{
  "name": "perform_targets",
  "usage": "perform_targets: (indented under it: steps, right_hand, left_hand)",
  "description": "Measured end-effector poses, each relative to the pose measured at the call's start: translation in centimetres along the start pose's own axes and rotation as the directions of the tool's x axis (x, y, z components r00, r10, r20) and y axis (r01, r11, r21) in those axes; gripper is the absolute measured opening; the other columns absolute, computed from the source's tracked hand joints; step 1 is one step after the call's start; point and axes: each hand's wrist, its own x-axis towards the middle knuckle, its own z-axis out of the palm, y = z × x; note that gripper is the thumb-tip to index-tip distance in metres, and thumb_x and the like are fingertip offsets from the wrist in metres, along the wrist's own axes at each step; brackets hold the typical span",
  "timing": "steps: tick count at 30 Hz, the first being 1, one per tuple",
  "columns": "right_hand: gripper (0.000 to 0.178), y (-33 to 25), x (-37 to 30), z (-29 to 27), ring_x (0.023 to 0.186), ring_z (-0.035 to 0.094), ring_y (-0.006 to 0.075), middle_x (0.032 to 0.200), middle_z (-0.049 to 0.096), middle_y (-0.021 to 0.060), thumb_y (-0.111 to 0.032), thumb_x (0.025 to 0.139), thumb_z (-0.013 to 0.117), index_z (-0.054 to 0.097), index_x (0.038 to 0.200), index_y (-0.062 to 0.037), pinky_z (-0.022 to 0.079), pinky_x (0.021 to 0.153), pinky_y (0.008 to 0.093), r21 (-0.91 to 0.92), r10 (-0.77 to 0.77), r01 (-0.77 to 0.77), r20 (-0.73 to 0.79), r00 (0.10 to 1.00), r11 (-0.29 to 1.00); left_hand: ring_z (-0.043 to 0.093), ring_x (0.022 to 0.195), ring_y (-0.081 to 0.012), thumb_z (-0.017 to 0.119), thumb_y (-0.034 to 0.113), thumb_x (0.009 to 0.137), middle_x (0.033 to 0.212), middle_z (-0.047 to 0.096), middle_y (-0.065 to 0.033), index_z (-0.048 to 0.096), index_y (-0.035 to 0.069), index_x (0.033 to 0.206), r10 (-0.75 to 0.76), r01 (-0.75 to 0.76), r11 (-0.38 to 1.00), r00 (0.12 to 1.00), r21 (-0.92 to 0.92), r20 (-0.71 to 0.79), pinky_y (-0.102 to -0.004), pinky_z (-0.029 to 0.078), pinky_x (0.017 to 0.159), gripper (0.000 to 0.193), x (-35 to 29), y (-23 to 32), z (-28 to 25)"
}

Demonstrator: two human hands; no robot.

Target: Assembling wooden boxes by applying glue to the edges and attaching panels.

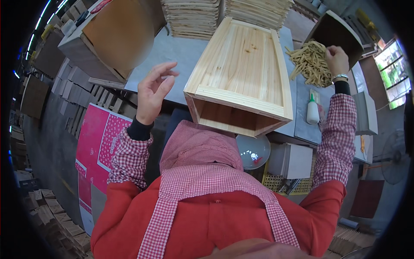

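A box of pale, knotty wood [241, 69] lies on its side in front of me, its open end facing me and overhanging the table's near edge. To its left my left hand [153, 90] is raised with the fingers apart, holding nothing and not touching the box. On the right, my right hand [337, 62] reaches to the edge of a heap of thin tan strips [311, 64]. Its fingers are curled together; whatever is between them is too small to make out. A white squeeze bottle with a green tip [312, 111] stands on the table below the heap.
Stacks of thin wooden panels [192, 17] rise behind the box on the grey table [172, 56]. A large carton-like box [92, 52] stands left. Below the table are a clear round dish [252, 152] and a yellow crate [274, 183]. A fan [394, 159] stands far right.
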Motion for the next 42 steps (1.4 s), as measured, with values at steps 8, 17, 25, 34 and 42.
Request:
perform_targets:
  steps: [8, 17, 25, 34, 42]
  right_hand:
    - [0.021, -20.6, -10.2, -12.8, 0.069, 0.062, 0.0236, 0.078, 0.059, 0.0113, 0.004, 0.072, 0.059, 0.059, 0.092, -0.0026, 0.049, 0.062, 0.0288, 0.692, -0.694, 0.605, -0.207, 0.689, 0.394]
    - [0.022, -23.8, -18.0, -13.5, 0.06, 0.055, 0.0227, 0.073, 0.061, 0.008, 0.009, 0.069, 0.065, 0.062, 0.089, -0.0007, 0.044, 0.054, 0.0294, 0.764, -0.612, 0.542, -0.252, 0.749, 0.349]
    - [0.013, -23.0, -19.6, -14.0, 0.057, 0.056, 0.0222, 0.07, 0.059, 0.0058, -0.003, 0.074, 0.07, 0.059, 0.082, -0.0038, 0.043, 0.064, 0.0339, 0.877, -0.744, 0.389, -0.056, 0.666, 0.281]
    - [0.015, -2.7, -18.2, -10.3, 0.085, 0.058, 0.0227, 0.069, 0.059, 0.0073, -0.007, 0.084, 0.056, 0.055, 0.07, -0.0022, 0.036, 0.098, 0.0438, 0.52, -0.432, 0.342, 0.058, 0.9, 0.783]
    - [0.01, -5.6, -29.9, -0.2, 0.124, 0.047, 0.0329, 0.102, 0.064, 0.0087, -0.006, 0.077, 0.063, 0.058, 0.068, -0.0039, 0.029, 0.105, 0.0512, 0.358, -0.553, 0.458, 0.236, 0.799, 0.814]
  left_hand:
    - [0.047, 0.126, -0.0302, 0.069, 0.007, 0.078, 0.135, 0.049, -0.0192, 0.051, 0.0, 0.128, 0.634, -0.695, 0.587, 0.714, 0.416, 0.299, -0.0377, 0.039, 0.101, 0.054, 1.6, 9.9, 6.0]
    - [0.058, 0.11, -0.029, 0.075, 0.007, 0.075, 0.107, 0.064, -0.0162, 0.059, -0.005, 0.114, 0.159, -0.001, 0.889, 0.938, -0.458, 0.306, -0.0377, 0.043, 0.097, 0.043, -5.1, 9.5, 7.5]
    - [0.062, 0.083, -0.0206, 0.079, 0.014, 0.073, 0.078, 0.063, -0.0057, 0.066, 0.003, 0.088, -0.061, 0.035, 0.998, 0.795, 0.054, 0.603, -0.0341, 0.046, 0.083, 0.024, -5.6, 8.6, 1.4]
    - [0.053, 0.076, -0.0248, 0.078, 0.028, 0.071, 0.079, 0.056, -0.0059, 0.044, 0.007, 0.067, 0.327, -0.721, 0.384, 0.691, 0.577, 0.645, -0.0386, 0.042, 0.082, 0.041, 2.1, 4.3, -6.4]
    - [0.042, 0.128, -0.0272, 0.067, 0.031, 0.081, 0.111, 0.056, -0.007, 0.059, 0.011, 0.088, 0.115, -0.697, 0.382, 0.687, 0.607, 0.717, -0.05, 0.031, 0.106, 0.023, -6.2, -10.5, -3.0]
